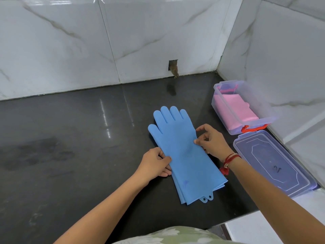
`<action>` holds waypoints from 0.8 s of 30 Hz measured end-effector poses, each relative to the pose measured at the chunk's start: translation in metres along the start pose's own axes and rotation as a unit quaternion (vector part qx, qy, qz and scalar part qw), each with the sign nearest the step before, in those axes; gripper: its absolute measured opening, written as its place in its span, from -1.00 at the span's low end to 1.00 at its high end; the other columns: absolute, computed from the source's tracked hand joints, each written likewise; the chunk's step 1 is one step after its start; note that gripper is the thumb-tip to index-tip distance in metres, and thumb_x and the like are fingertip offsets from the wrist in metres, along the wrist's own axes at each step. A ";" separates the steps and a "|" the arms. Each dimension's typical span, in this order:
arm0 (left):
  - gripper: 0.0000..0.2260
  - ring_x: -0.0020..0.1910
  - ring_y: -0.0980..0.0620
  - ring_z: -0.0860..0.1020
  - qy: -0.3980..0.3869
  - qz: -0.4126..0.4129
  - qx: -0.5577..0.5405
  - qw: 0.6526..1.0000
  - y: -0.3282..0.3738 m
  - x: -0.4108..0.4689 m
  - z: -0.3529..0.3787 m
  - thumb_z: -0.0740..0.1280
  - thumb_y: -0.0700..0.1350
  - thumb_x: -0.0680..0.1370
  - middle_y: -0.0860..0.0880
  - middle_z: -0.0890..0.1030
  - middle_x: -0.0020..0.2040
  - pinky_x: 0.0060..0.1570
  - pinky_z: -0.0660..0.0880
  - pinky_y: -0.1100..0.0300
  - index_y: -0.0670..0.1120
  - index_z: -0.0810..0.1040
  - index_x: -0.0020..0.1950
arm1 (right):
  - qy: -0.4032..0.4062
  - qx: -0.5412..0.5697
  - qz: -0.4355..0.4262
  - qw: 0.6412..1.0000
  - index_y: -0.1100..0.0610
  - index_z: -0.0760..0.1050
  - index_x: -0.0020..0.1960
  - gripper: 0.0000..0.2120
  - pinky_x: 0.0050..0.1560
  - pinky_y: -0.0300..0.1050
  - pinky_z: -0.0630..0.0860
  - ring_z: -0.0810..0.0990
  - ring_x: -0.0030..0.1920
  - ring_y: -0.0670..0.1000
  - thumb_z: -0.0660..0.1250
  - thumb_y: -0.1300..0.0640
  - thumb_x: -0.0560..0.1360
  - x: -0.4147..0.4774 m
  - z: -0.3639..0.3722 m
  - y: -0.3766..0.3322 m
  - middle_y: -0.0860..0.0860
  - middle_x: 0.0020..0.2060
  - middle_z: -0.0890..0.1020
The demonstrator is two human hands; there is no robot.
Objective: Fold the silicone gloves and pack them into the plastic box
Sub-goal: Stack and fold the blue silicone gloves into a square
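Two blue silicone gloves (181, 150) lie stacked flat on the dark countertop (79, 138), fingers pointing to the back wall, cuffs toward me. My left hand (155, 163) pinches the stack's left edge at the wrist part. My right hand (211, 140) pinches the right edge a little farther up. The clear plastic box (263, 110) stands open at the right, with folded pink gloves (235, 111) inside.
The box's clear lid (274, 162) lies flat on the counter just right of my right wrist. Marble-tiled walls close the back and right side. A small hole with debris (174, 68) is in the back wall. The counter's front edge is near my body.
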State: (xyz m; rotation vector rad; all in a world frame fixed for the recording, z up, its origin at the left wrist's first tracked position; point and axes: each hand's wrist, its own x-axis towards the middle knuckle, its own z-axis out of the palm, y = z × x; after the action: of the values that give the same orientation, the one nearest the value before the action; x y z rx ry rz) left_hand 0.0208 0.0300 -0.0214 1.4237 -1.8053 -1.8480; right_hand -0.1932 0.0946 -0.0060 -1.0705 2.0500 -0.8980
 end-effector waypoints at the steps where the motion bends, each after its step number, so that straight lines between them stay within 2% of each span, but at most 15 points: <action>1: -0.87 -0.36 0.00 0.67 0.000 0.000 0.009 1.000 0.001 0.000 -0.001 0.32 -0.12 0.52 -0.09 0.69 -0.32 -0.40 0.55 0.27 -0.19 0.47 -0.11 | 0.009 -0.018 -0.004 1.000 0.02 0.40 0.05 -0.77 -0.11 -0.05 0.61 0.63 -0.15 0.04 0.39 0.14 0.45 0.000 0.001 0.000 0.07 -0.15 0.64; 3: -0.84 -0.40 0.02 0.66 0.016 0.013 0.050 0.999 0.002 0.001 -0.003 0.29 -0.11 0.53 -0.07 0.67 -0.36 -0.44 0.54 0.29 -0.22 0.48 -0.11 | 0.015 -0.057 -0.003 0.998 0.05 0.39 0.00 -0.79 -0.12 -0.03 0.61 0.62 -0.20 0.06 0.39 0.14 0.45 0.000 0.002 -0.001 0.08 -0.20 0.63; 6: -0.78 -0.48 0.07 0.62 0.063 0.049 0.136 0.987 0.001 0.002 -0.009 0.25 -0.07 0.56 -0.05 0.64 -0.41 -0.47 0.55 0.28 -0.23 0.48 -0.14 | 0.006 -0.113 0.013 0.993 0.05 0.38 -0.05 -0.79 -0.21 -0.12 0.60 0.61 -0.33 0.03 0.41 0.09 0.44 0.000 0.002 -0.001 0.03 -0.29 0.59; 10: -0.71 -0.53 0.11 0.59 0.084 0.072 0.187 0.976 0.000 0.001 -0.010 0.25 0.01 0.57 -0.03 0.62 -0.42 -0.50 0.51 0.31 -0.20 0.47 -0.17 | 0.033 -0.166 -0.011 0.985 0.04 0.38 -0.06 -0.77 -0.14 -0.13 0.57 0.59 -0.30 -0.01 0.40 0.01 0.44 -0.004 0.002 0.003 0.01 -0.27 0.59; 14: -0.68 -0.53 0.14 0.57 0.074 0.123 0.223 0.964 -0.005 -0.004 -0.011 0.25 0.07 0.56 -0.02 0.60 -0.41 -0.46 0.52 0.29 -0.15 0.42 -0.25 | 0.023 -0.169 -0.030 0.985 0.04 0.41 -0.04 -0.82 -0.10 -0.13 0.58 0.59 -0.27 -0.01 0.38 0.02 0.46 -0.007 -0.001 0.006 0.03 -0.20 0.63; 18: -0.75 -0.42 0.12 0.55 0.019 0.186 0.307 0.933 -0.010 -0.014 -0.012 0.24 0.07 0.57 0.00 0.59 -0.35 -0.32 0.53 0.19 -0.02 0.42 -0.25 | 0.022 -0.183 -0.044 0.982 0.02 0.42 -0.05 -0.81 -0.16 -0.25 0.50 0.57 -0.22 -0.06 0.37 -0.03 0.45 -0.009 -0.002 0.007 -0.06 -0.21 0.57; 21: -0.80 -0.40 0.16 0.46 -0.016 0.212 0.357 0.910 -0.012 -0.019 -0.015 0.23 0.07 0.57 0.08 0.53 -0.33 -0.33 0.45 0.22 0.04 0.40 -0.21 | 0.019 -0.204 -0.104 0.973 0.02 0.43 -0.04 -0.87 -0.09 -0.14 0.59 0.59 -0.19 -0.04 0.33 0.02 0.48 -0.015 -0.003 0.009 -0.03 -0.15 0.62; 23: -0.84 -0.34 0.19 0.45 0.011 0.254 0.388 0.886 -0.007 -0.019 -0.025 0.24 0.08 0.54 0.14 0.51 -0.29 -0.35 0.40 0.29 0.08 0.40 -0.21 | 0.002 -0.256 -0.181 0.950 0.04 0.49 0.02 -0.91 0.05 -0.08 0.60 0.61 -0.09 0.00 0.29 0.11 0.51 -0.019 -0.012 0.013 -0.01 -0.03 0.63; 24: -0.88 -0.28 0.21 0.45 0.035 0.289 0.411 0.864 -0.004 -0.018 -0.033 0.26 0.08 0.52 0.18 0.51 -0.25 -0.30 0.39 0.31 0.10 0.41 -0.18 | -0.021 -0.295 -0.217 0.930 0.03 0.51 0.06 -0.86 0.11 -0.13 0.57 0.61 -0.04 0.02 0.28 0.15 0.52 -0.020 -0.019 0.016 0.00 0.05 0.61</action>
State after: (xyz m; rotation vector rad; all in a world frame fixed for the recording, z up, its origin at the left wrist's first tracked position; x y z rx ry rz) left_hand 0.0560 0.0215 -0.0094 0.8951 -2.7356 -0.7260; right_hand -0.2059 0.1242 -0.0034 -1.9021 2.1359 -0.4371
